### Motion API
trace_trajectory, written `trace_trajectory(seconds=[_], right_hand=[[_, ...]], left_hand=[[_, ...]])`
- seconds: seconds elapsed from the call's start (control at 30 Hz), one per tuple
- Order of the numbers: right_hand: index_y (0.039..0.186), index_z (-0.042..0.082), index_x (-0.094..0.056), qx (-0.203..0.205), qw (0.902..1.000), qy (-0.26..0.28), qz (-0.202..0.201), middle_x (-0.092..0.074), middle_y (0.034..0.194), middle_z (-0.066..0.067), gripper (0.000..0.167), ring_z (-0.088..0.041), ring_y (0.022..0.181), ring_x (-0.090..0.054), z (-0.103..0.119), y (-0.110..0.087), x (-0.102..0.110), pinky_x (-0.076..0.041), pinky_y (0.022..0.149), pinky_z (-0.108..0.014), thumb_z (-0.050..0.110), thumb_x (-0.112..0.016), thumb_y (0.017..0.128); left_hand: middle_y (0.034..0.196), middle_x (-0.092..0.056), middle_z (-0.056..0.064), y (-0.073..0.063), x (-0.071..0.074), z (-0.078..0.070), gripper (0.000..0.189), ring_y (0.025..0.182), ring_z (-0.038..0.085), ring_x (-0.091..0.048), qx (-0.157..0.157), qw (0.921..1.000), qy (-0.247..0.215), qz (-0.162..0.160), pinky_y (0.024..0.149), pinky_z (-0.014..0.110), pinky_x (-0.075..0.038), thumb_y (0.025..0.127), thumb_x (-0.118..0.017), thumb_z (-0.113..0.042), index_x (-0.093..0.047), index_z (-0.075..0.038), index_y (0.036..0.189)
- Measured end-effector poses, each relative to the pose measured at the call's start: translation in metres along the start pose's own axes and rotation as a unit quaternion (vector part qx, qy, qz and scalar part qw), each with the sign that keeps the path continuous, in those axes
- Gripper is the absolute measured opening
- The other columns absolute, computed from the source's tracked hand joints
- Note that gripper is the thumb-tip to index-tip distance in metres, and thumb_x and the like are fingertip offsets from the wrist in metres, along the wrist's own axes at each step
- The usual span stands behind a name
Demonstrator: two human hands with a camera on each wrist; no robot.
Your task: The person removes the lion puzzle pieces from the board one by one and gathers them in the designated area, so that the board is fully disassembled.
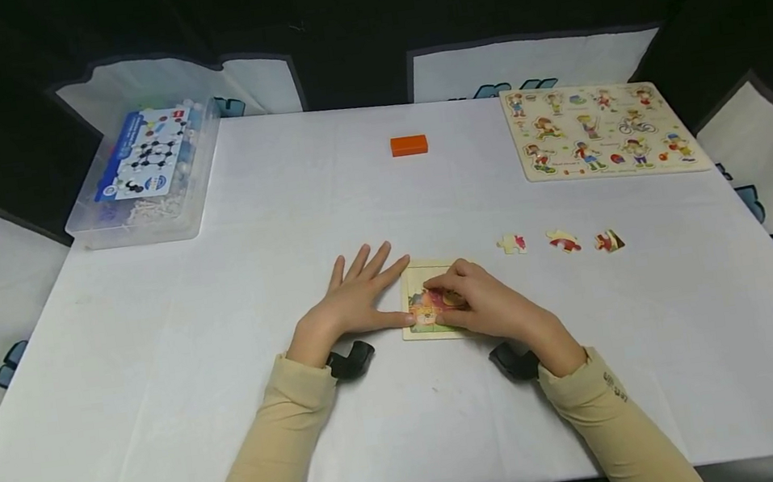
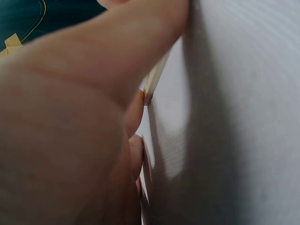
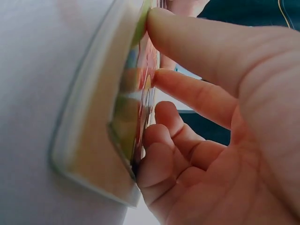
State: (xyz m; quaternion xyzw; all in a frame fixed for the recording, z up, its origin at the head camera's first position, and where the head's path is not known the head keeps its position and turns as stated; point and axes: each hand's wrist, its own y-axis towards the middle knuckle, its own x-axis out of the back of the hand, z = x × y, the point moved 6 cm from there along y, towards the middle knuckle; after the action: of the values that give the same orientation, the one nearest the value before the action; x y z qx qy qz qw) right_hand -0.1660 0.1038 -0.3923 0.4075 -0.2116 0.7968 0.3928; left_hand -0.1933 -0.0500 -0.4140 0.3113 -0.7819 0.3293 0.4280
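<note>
A small wooden puzzle board [image 1: 427, 270] lies flat near the middle of the table, its upper part bare wood. Colourful jigsaw pieces [image 1: 423, 313] in red, yellow and green fill its lower part. My left hand [image 1: 356, 302] is spread palm down at the board's left side, with the thumb and forefinger at its edge. Over the right of the board, my right hand [image 1: 486, 301] presses on the pieces with thumb and forefinger set apart. In the right wrist view the thumb [image 3: 187, 42] touches a green part, while the other fingers curl beside the board, partly hiding the picture.
Three loose jigsaw pieces [image 1: 563, 241] lie in a row to the right. An orange block [image 1: 409, 145] stands farther back. At the back right is a larger puzzle board [image 1: 600, 133] with children's figures; at the back left, a clear plastic box [image 1: 135, 225].
</note>
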Motion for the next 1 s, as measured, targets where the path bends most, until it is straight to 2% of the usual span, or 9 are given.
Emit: trace_trajectory(seconds=[0.33,0.53,0.7,1.0], right_hand=[[0.117,0.011,-0.056,-0.014,0.9990,0.035,-0.023,-0.046,0.102,-0.007,0.039,-0.017,0.079,-0.045,-0.0012,0.0008,0.0032,-0.043,0.070,-0.030,0.016,-0.070,0.080],[0.113,0.010,-0.058,0.002,0.9982,0.045,-0.040,-0.045,0.103,-0.005,0.034,-0.015,0.072,-0.047,-0.0010,0.0023,0.0041,-0.044,0.064,-0.027,0.012,-0.069,0.080],[0.113,0.008,-0.058,0.017,0.9981,0.039,-0.045,-0.048,0.107,-0.004,0.034,-0.014,0.072,-0.046,-0.0002,0.0038,0.0043,-0.043,0.063,-0.026,0.011,-0.068,0.081],[0.112,0.005,-0.056,0.012,0.9988,0.037,-0.030,-0.053,0.092,-0.003,0.033,-0.015,0.073,-0.045,-0.0020,0.0039,0.0017,-0.040,0.063,-0.028,0.012,-0.067,0.082]], left_hand=[[0.151,0.004,0.003,0.0000,0.0008,-0.0001,0.086,0.135,0.026,0.012,0.001,1.0000,0.002,0.007,0.102,0.051,0.012,0.079,-0.055,-0.060,-0.013,-0.027,0.146],[0.151,0.003,0.003,0.0002,0.0006,0.0009,0.086,0.135,0.026,0.011,0.002,1.0000,0.000,0.005,0.103,0.051,0.012,0.079,-0.055,-0.061,-0.013,-0.027,0.146],[0.151,0.003,0.003,0.0000,0.0007,0.0005,0.086,0.135,0.026,0.011,0.002,1.0000,-0.004,0.005,0.103,0.051,0.012,0.078,-0.055,-0.061,-0.014,-0.027,0.146],[0.151,0.003,0.004,0.0001,0.0009,-0.0005,0.087,0.135,0.026,0.011,0.006,0.9999,-0.005,0.009,0.102,0.051,0.012,0.078,-0.055,-0.061,-0.014,-0.026,0.146]])
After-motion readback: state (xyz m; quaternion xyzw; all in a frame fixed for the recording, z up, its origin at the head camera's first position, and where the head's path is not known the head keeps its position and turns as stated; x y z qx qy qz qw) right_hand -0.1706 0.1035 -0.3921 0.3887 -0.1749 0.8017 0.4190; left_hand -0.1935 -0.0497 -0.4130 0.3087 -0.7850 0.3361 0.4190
